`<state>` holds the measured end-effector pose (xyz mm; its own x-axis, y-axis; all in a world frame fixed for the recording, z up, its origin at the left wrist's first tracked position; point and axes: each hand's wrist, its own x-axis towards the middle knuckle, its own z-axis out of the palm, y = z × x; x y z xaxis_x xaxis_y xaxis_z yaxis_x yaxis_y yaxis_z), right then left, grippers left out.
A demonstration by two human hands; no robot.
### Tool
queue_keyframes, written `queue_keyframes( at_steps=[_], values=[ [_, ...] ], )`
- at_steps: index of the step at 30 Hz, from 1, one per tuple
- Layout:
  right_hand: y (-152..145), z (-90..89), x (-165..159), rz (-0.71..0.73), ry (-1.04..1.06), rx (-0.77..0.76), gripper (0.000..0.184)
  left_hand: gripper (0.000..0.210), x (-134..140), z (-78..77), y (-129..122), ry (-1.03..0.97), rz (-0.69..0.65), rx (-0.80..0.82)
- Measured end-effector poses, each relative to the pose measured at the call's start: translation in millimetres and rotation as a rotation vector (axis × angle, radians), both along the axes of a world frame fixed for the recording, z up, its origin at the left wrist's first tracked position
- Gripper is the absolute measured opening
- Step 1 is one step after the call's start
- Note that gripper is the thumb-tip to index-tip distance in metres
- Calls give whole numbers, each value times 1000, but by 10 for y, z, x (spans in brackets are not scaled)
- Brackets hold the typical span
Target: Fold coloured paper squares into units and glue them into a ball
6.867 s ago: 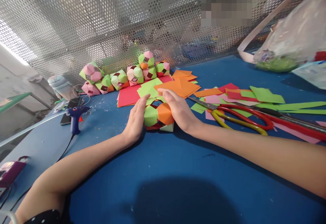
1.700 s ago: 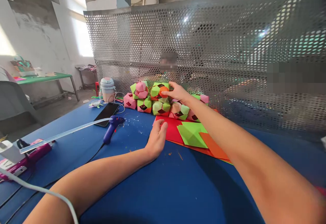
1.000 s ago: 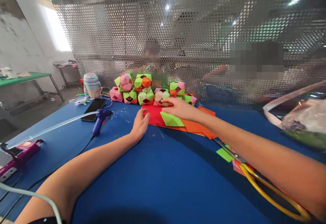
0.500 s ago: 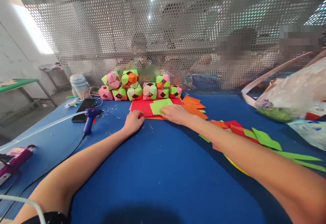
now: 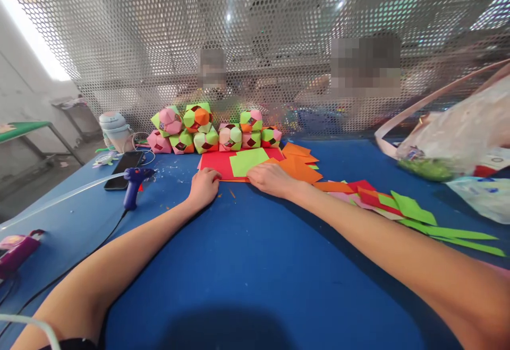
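Observation:
A stack of red paper (image 5: 215, 165) lies flat on the table, with a light green sheet (image 5: 249, 161) on top and a thin orange edge showing along its near side. My left hand (image 5: 204, 186) grips the near left corner, thumb and curled fingers pressed together. At the near right edge my right hand (image 5: 273, 179) is closed on the stack beside the green sheet's lower corner; its fingertips are partly hidden. Orange paper squares (image 5: 298, 167) stick out to the right of the stack. Behind it stand several folded paper balls (image 5: 206, 140) in pink, green, orange and red.
On the left are a blue glue gun (image 5: 133, 185) with a cord, a dark phone (image 5: 123, 169), a bottle (image 5: 115, 131) and a purple power strip (image 5: 18, 252). Loose paper pieces (image 5: 412, 209) and a clear plastic bag (image 5: 450, 132) lie right. A perforated metal panel (image 5: 159, 52) closes the back.
Both hands stay at the stack. My right hand has drawn slightly nearer, off the green sheet, and the orange strip along the near edge looks thinner. The view has shifted a little.

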<state>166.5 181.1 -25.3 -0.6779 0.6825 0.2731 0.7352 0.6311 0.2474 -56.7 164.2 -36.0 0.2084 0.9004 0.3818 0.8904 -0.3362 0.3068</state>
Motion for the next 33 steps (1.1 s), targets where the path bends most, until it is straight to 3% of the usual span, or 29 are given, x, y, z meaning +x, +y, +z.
queue_keyframes(
  at_steps=[11,21,28,33],
  values=[
    [77,-28,34,3,30,31,24,25,7,13,15,36,-7,50],
    [-193,-19,-149,-22,100,3,28,31,63,52,-41,72,-130,119],
    [290,145,295,-336,186,-129,29,26,71,43,-33,108,-231,91],
    [352,50,98,-265,225,-240,31,27,75,41,-38,117,-249,85]
  ],
)
